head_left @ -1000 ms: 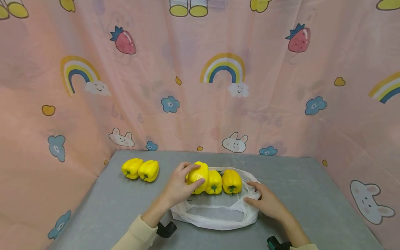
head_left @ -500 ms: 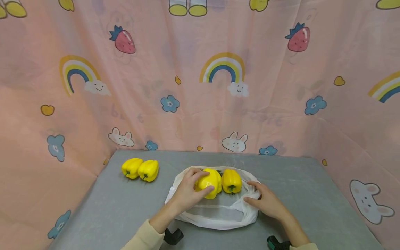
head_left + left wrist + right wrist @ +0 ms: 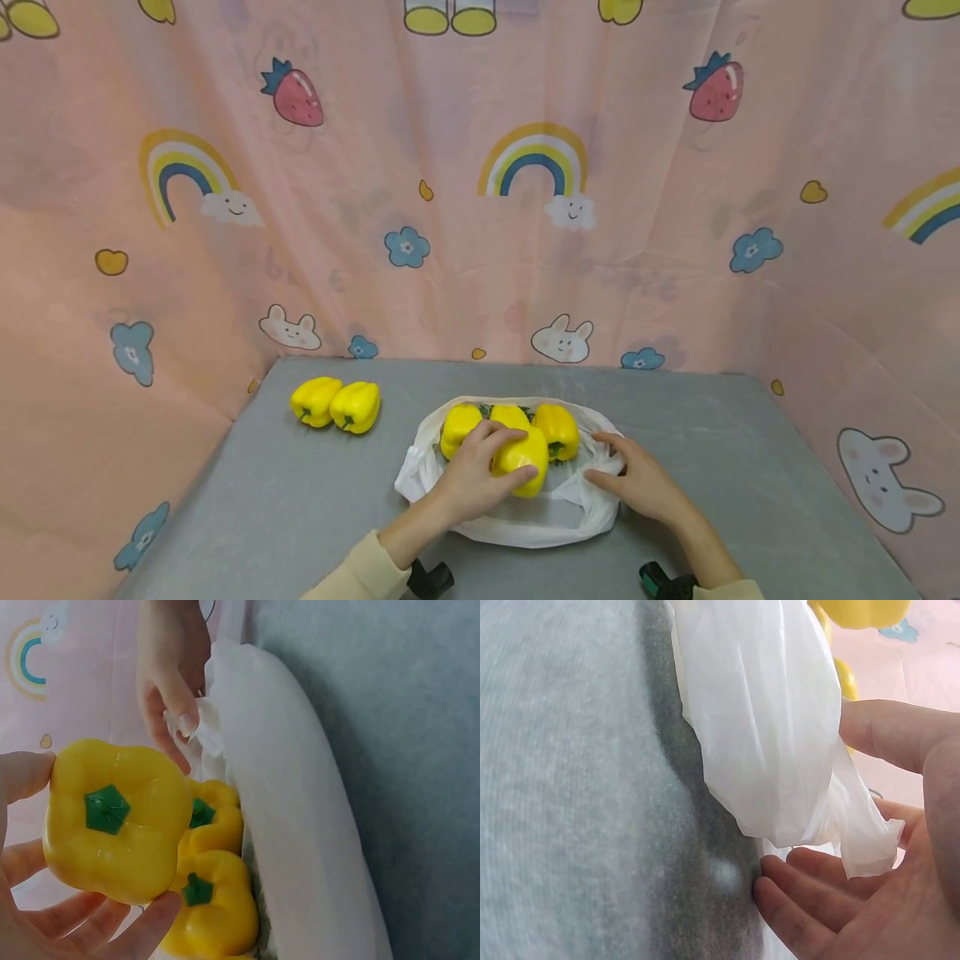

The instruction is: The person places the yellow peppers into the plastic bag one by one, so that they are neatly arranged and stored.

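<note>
My left hand [image 3: 474,477] grips a yellow bell pepper [image 3: 525,467] above the opening of a white plastic bag [image 3: 536,535]. In the left wrist view this bell pepper [image 3: 116,825] shows its green stem, with thumb and fingers spread round its sides. Three more yellow peppers sit in a row inside the bag: a left one [image 3: 459,427], a middle one [image 3: 509,415] partly hidden behind the held one, and a right one [image 3: 558,429]. At the bag's right rim my right hand [image 3: 647,485] holds the plastic between thumb and fingers; the bag's wall [image 3: 772,727] hangs beside the thumb.
Two yellow bell peppers [image 3: 356,407] lie side by side at the table's back left. The grey table [image 3: 247,500] ends at a pink patterned curtain [image 3: 480,275] behind and on both sides. Dark wrist mounts [image 3: 666,583] show near both wrists.
My left hand has carried the pepper rightward and slightly toward me, over the bag's middle. The bag's left side has come back into view. My right hand has stayed at the rim.
</note>
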`<state>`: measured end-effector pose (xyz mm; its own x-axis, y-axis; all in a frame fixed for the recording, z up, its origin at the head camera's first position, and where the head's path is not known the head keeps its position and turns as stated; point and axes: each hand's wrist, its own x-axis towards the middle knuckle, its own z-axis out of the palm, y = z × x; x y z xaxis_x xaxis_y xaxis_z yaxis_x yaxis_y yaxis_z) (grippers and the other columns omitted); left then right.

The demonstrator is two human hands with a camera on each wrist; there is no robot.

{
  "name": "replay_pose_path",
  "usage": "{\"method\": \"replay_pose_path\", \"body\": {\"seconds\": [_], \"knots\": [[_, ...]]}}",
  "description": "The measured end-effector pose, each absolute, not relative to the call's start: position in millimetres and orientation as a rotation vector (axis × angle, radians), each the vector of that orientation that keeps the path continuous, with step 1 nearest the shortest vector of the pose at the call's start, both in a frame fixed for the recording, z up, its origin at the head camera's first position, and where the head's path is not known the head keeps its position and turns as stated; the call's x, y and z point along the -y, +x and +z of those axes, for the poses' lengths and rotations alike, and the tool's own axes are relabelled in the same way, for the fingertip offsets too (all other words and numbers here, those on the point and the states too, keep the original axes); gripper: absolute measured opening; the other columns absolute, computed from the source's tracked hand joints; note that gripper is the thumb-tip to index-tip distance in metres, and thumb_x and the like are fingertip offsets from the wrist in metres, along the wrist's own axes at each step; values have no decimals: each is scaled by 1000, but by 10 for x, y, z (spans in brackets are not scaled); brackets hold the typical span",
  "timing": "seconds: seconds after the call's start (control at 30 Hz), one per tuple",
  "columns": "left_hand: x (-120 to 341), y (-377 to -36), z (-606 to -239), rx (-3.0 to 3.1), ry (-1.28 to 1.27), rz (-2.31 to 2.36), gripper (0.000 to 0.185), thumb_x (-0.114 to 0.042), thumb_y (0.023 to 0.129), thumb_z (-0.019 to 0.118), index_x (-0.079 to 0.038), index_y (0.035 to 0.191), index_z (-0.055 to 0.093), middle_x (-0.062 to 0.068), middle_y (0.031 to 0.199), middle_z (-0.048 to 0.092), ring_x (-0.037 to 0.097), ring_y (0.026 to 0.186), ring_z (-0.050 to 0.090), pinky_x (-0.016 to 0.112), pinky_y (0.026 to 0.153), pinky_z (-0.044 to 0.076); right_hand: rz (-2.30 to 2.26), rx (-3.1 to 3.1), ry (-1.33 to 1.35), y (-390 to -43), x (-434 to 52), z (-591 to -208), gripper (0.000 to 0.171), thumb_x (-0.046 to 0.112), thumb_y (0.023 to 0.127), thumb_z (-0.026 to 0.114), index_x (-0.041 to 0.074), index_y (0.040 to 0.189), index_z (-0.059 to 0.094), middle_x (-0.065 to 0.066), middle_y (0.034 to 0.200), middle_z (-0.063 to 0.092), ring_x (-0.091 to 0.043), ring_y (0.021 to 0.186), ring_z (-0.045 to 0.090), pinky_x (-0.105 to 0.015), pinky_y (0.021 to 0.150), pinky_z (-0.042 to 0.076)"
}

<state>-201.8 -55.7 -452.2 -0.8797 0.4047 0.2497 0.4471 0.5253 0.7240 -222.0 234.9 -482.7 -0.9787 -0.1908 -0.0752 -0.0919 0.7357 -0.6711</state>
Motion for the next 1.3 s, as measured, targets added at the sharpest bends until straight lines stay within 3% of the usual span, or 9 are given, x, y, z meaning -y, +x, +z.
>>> {"method": "replay_pose_path", "body": {"seconds": [0.33,0.7,1.03,1.3], "knots": [[428,-1972,-4634,2799,-774,-1285,52,-55,95,65,-23,136,64,-1,132,53,18,120,50,45,102,45,-1067,-2797,-219,-2201,-2346,-4817,72,45,90,75,6,146,51,-27,145,47,-31,108,58,-55,90,51],[338,-1972,-4750,2863,-776,-1328,52,-56,95,64,-21,134,64,-3,127,54,15,115,52,43,99,47,-1070,-2792,-210,-2204,-2336,-4818,71,46,91,74,7,146,50,-27,146,46,-34,113,57,-58,94,49],[256,-1940,-4804,2941,-700,-1345,57,-57,97,59,-19,139,61,6,128,54,21,114,54,48,97,47,-1072,-2800,-219,-2187,-2330,-4802,70,44,92,73,6,146,50,-28,147,45,-40,120,54,-62,97,46],[272,-1923,-4736,2991,-662,-1398,56,-55,96,62,-18,139,61,4,120,54,17,103,53,44,90,47,-1069,-2793,-223,-2191,-2331,-4800,70,45,92,72,6,146,50,-29,147,45,-40,121,54,-62,97,46]]}}
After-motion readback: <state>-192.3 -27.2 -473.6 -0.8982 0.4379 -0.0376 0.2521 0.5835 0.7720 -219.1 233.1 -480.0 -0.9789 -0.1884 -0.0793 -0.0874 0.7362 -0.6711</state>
